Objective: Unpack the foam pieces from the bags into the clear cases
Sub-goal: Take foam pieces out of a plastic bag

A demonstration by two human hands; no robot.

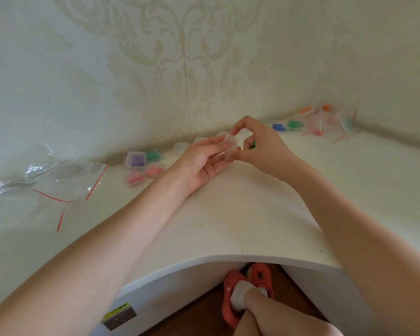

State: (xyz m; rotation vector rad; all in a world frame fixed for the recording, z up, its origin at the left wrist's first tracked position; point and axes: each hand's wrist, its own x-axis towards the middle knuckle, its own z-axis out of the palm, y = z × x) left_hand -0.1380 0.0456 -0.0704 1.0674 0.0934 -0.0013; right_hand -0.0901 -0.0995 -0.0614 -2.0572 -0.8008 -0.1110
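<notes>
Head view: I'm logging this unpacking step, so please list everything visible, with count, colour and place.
clear case in hand: one, clear, held between both hands above the table
filled cases: about four, holding purple, green and pink foam, left of the hands by the wall
empty bags: a few, clear with red strips, far left
small bags of foam pieces: a pile, blue, green, orange, pink, back right corner
table: one, white
shoes: two, red, on the floor below
left hand: holds the case from below
right hand: pinches the case; something green behind its fingers
</notes>
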